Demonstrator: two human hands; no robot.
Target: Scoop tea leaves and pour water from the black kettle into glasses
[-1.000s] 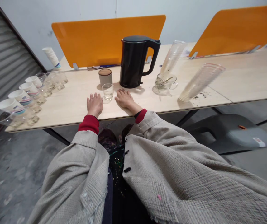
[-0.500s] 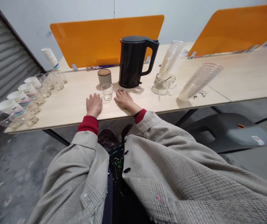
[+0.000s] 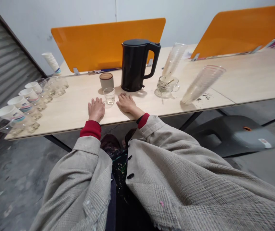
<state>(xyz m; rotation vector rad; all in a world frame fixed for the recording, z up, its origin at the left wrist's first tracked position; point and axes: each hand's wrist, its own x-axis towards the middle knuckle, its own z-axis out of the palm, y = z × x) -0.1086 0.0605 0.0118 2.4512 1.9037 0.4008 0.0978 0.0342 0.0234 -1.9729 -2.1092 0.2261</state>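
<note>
My left hand (image 3: 96,109) and my right hand (image 3: 126,102) lie flat, palms down, on the pale wooden table (image 3: 151,99), fingers stretched out and holding nothing. Between them, just beyond the fingertips, stands a small clear glass (image 3: 109,95). Behind it are a grey canister with a brown lid (image 3: 106,80) and a black electric kettle (image 3: 135,65), its handle turned to the right.
A glass cup with a handle on a saucer (image 3: 167,85) stands right of the kettle, with two stacks of clear plastic cups (image 3: 201,84) leaning nearby. Rows of paper cups (image 3: 19,104) and small glasses line the left end. Orange dividers (image 3: 103,43) stand behind. A grey stool (image 3: 236,136) is at the right.
Both hands stay flat on the table. The view has shifted slightly; nothing on the table has moved.
</note>
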